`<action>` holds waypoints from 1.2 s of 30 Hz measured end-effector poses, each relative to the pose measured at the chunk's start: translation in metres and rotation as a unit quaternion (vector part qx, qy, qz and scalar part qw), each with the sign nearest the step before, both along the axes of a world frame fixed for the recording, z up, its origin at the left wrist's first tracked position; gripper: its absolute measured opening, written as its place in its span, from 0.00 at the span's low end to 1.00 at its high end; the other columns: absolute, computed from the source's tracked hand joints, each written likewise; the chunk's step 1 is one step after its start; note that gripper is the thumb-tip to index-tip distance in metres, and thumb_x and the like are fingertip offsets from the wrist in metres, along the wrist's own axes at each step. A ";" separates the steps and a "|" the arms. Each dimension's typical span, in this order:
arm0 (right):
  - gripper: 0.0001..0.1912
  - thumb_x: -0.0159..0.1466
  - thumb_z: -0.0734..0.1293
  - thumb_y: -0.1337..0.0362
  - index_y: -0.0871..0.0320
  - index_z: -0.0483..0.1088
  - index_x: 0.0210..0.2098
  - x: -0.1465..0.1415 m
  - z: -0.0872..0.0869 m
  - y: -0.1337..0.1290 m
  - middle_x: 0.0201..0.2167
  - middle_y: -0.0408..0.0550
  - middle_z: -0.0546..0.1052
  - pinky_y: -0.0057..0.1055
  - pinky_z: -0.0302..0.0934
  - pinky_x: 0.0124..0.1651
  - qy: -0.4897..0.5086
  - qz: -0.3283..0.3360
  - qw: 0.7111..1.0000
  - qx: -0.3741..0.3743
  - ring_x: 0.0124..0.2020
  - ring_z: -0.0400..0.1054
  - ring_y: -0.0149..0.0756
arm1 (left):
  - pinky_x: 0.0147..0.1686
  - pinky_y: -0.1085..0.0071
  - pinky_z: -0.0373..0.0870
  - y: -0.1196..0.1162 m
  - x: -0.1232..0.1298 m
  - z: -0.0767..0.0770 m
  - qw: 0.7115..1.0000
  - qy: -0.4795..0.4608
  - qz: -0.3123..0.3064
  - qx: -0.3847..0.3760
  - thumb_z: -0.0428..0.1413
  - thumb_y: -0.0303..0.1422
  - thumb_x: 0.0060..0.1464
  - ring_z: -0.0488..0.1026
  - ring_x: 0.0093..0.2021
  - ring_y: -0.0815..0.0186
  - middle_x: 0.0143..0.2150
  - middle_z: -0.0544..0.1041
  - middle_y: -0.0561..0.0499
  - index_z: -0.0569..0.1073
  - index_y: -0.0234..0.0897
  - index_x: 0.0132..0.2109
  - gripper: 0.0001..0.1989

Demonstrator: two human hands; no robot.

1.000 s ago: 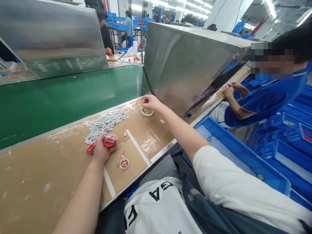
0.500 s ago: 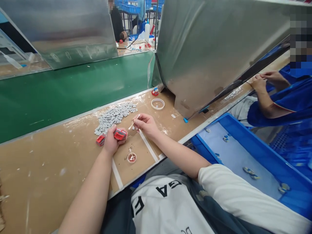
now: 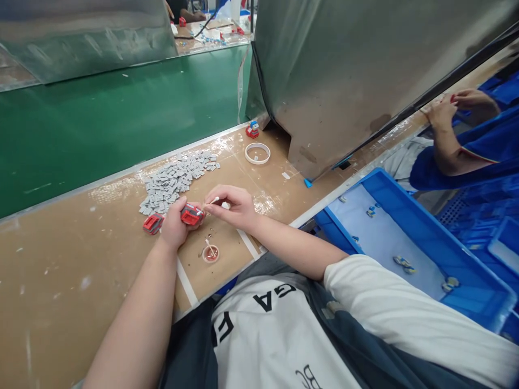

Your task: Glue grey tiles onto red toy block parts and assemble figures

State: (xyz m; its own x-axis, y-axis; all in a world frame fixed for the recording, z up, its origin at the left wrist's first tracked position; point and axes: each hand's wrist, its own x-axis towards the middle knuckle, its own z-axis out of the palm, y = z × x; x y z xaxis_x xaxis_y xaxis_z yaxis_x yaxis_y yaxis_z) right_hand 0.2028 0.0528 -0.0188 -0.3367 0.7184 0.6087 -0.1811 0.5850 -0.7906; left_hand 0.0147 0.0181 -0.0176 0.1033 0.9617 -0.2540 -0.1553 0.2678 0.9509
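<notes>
My left hand (image 3: pixel 174 229) is closed around a red and grey toy vehicle part (image 3: pixel 192 214). Between the fingertips of my right hand (image 3: pixel 235 208) is a cotton swab (image 3: pixel 211 201), its lower end at the right side of the red part. A second red and grey part (image 3: pixel 153 223) lies on the bench just left of my left hand. Below both hands stands a small cup (image 3: pixel 211 254) of reddish liquid with another swab leaning in it. Beyond my hands spreads a pile of small grey pieces (image 3: pixel 170 183).
A roll of tape (image 3: pixel 257 153) lies flat on the bench (image 3: pixel 101 259), near a red and blue toy (image 3: pixel 252 129). Metal sheets (image 3: pixel 324 81) stand behind and to the right. A blue bin (image 3: pixel 458 254) with several small pieces sits at my right; a co-worker's hands (image 3: pixel 444 111) are beyond it.
The swab in my right hand has moved left and now meets the red part in my left hand. The whole view has tilted downward.
</notes>
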 end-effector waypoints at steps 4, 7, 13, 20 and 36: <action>0.25 0.71 0.72 0.40 0.57 0.75 0.39 -0.004 -0.002 -0.002 0.36 0.47 0.80 0.31 0.71 0.38 0.022 0.027 0.996 -0.083 0.33 0.72 0.30 | 0.20 0.67 0.45 -0.001 0.001 0.002 1.000 0.004 -0.002 0.003 0.52 0.57 0.58 0.49 0.19 0.68 0.17 0.55 0.53 0.60 0.42 0.20 0.28; 0.28 0.68 0.74 0.37 0.57 0.74 0.42 -0.008 -0.003 -0.002 0.34 0.44 0.78 0.29 0.70 0.35 0.055 0.045 0.985 -0.158 0.29 0.69 0.28 | 0.20 0.68 0.46 -0.001 0.001 0.005 1.000 0.018 -0.011 0.005 0.52 0.58 0.56 0.49 0.19 0.68 0.17 0.57 0.53 0.65 0.41 0.21 0.28; 0.26 0.75 0.66 0.39 0.57 0.75 0.45 -0.002 0.001 0.005 0.36 0.44 0.74 0.30 0.69 0.36 0.020 0.032 0.993 -0.115 0.30 0.68 0.29 | 0.19 0.68 0.43 -0.001 0.000 0.010 0.999 0.015 -0.038 0.004 0.51 0.59 0.55 0.49 0.17 0.69 0.17 0.60 0.51 0.70 0.39 0.23 0.29; 0.20 0.83 0.57 0.53 0.58 0.74 0.46 0.021 0.010 0.010 0.39 0.51 0.78 0.34 0.68 0.46 -0.176 0.005 0.975 0.137 0.41 0.72 0.36 | 0.19 0.70 0.44 -0.002 0.001 0.014 0.999 0.009 -0.029 0.008 0.55 0.62 0.53 0.48 0.17 0.70 0.15 0.55 0.54 0.68 0.40 0.19 0.31; 0.23 0.81 0.61 0.50 0.57 0.83 0.46 0.040 0.024 -0.005 0.39 0.53 0.85 0.31 0.64 0.45 -0.268 -0.074 0.957 0.081 0.42 0.78 0.38 | 0.20 0.70 0.43 -0.002 -0.001 0.014 0.998 0.021 -0.058 -0.003 0.51 0.61 0.56 0.46 0.18 0.69 0.16 0.54 0.54 0.69 0.39 0.22 0.31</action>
